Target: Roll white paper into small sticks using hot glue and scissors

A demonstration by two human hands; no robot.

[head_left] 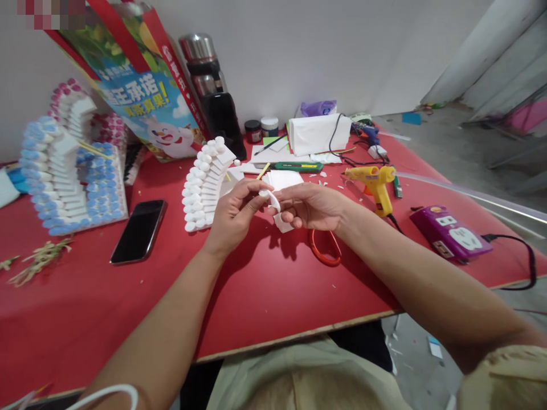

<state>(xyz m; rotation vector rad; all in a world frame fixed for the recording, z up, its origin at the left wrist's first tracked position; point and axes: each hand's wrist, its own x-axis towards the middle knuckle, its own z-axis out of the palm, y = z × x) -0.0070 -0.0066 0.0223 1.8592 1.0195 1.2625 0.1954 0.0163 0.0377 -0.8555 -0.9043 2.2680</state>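
Observation:
Between my two hands is a strip of white paper (273,200), curled at its left end. The fingers and thumb of my left hand (240,209) pinch the curled end. My right hand (311,206) holds the strip's other side, its fingers bent around it. Just left of the hands stands a curved model made of rows of white rolls (199,191). White paper sheets (285,180) lie behind and below the fingers. Red scissor handles (325,255) show under my right wrist; their blades are hidden.
A yellow glue gun (372,181) and a purple power socket (450,234) stand at the right. A phone (139,232) and blue-and-white models (74,188) are at the left. Behind lie a green cutter knife (298,166), a printed bag (145,97) and a thermos (199,48).

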